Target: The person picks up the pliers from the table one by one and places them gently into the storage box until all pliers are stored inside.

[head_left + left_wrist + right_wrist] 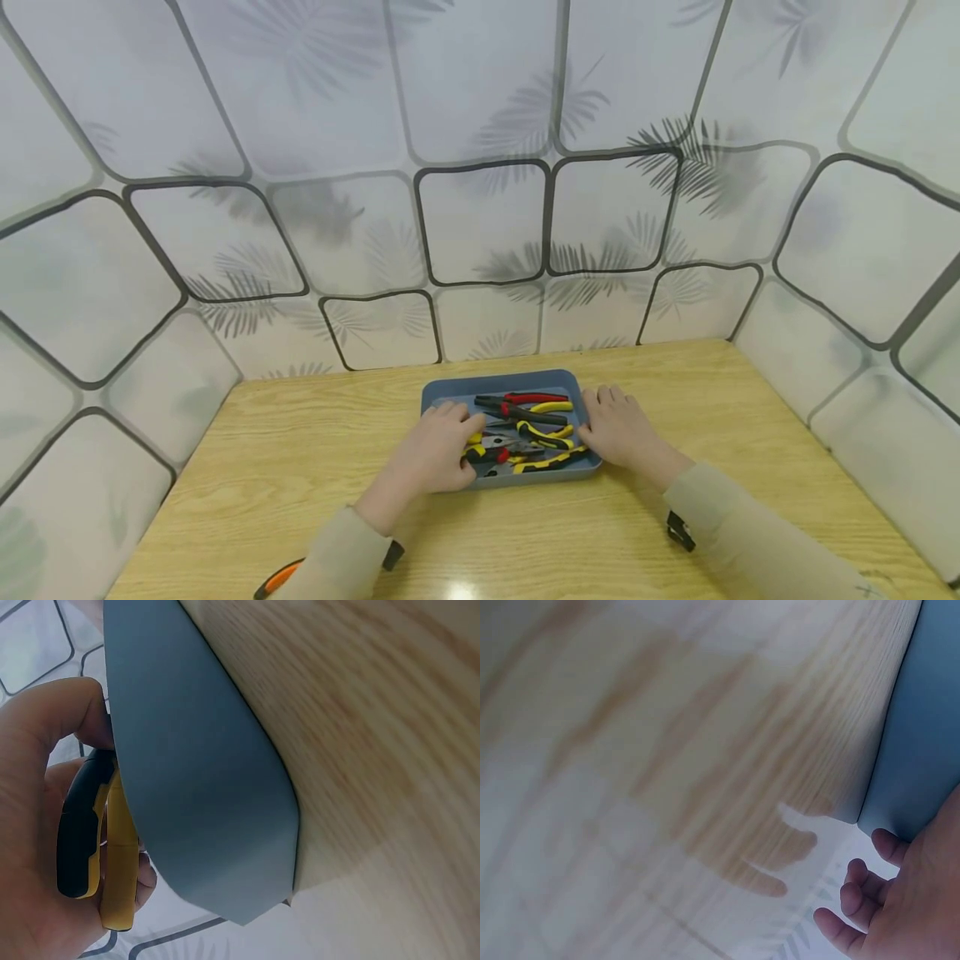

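Observation:
A blue-grey tray [512,385] on the wooden table holds several pliers [543,437] with red, black and yellow handles. My left hand [438,442] reaches over its left end, the thumb towards the near rim. In the left wrist view, the thumb and fingers curl round the yellow and black handles of a pair of pliers [118,862] that stick up past the tray wall [206,787]. At the tray's right end rests my right hand [617,425], its fingers loosely spread along the rim. The right wrist view shows these fingers [847,934] beside the tray's outer wall [919,727].
An orange and black tool handle [279,577] lies on the table [300,467] at the near left, partly behind the left sleeve [337,554]. Patterned white cloth [480,217] hangs round the back and both sides of the table.

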Motion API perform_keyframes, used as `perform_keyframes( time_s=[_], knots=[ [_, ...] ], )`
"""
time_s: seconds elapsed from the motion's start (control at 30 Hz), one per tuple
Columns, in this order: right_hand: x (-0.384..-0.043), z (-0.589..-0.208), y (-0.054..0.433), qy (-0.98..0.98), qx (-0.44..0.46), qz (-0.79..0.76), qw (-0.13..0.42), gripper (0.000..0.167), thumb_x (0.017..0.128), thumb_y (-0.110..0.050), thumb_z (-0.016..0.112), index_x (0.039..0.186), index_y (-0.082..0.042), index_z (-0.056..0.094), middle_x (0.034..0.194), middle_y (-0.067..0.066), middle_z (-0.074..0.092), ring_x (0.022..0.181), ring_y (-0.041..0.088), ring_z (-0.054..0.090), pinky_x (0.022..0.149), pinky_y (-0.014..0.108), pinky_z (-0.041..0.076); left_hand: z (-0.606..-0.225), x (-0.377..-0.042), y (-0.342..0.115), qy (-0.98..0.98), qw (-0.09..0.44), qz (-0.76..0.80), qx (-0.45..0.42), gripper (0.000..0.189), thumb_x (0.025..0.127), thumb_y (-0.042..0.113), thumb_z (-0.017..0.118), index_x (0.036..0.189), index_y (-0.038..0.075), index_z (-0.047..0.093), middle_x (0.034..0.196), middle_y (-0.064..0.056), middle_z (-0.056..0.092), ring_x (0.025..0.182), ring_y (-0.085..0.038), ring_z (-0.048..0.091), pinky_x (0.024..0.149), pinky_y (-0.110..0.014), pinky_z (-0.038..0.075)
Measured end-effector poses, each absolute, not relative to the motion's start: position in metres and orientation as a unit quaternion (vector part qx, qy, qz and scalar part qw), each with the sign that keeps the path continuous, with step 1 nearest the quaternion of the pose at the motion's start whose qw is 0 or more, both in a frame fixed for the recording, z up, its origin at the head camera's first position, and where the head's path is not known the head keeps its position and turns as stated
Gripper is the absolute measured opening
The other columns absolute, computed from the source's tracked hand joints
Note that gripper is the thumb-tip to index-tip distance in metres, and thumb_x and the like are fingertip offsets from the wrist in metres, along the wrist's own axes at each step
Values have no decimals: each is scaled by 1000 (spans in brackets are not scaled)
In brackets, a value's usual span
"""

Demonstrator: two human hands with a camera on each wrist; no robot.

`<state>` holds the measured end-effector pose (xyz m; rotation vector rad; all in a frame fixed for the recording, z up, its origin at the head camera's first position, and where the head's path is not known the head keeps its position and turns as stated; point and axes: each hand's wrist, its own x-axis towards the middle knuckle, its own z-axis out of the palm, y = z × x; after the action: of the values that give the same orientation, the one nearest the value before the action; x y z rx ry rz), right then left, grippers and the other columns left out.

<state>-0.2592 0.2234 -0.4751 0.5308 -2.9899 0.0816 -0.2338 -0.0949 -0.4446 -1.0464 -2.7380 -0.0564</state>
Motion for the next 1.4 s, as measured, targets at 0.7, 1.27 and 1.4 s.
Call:
perform_keyframes(
  time_s=[0.7, 1.27, 1.4],
  knots=[
    [-262, -479, 226, -983, 174, 34, 51, 48, 100, -26, 58, 137, 6, 53, 115, 27, 62, 106, 42, 58, 89, 60, 51, -447, -239, -81, -927, 86, -24, -363, 53, 75, 18, 75, 127, 19, 68, 99, 3, 59, 85, -14, 44, 73, -30, 32],
    [-260, -477, 225, -981, 181, 36, 55, 44, 100, -25, 59, 132, 4, 55, 107, 23, 61, 94, 36, 55, 80, 55, 50, -453, -245, -83, -930, 68, -26, -361, 42, 80, 15, 74, 121, 19, 69, 106, 0, 68, 87, -16, 52, 75, -31, 37],
    [-261, -479, 226, -981, 182, 37, 59, 45, 99, -25, 60, 132, 5, 56, 106, 23, 61, 92, 35, 54, 79, 53, 50, -453, -246, -83, -928, 78, -25, -364, 36, 83, 15, 74, 118, 20, 70, 105, 2, 68, 87, -15, 55, 74, -30, 38]
  ],
)
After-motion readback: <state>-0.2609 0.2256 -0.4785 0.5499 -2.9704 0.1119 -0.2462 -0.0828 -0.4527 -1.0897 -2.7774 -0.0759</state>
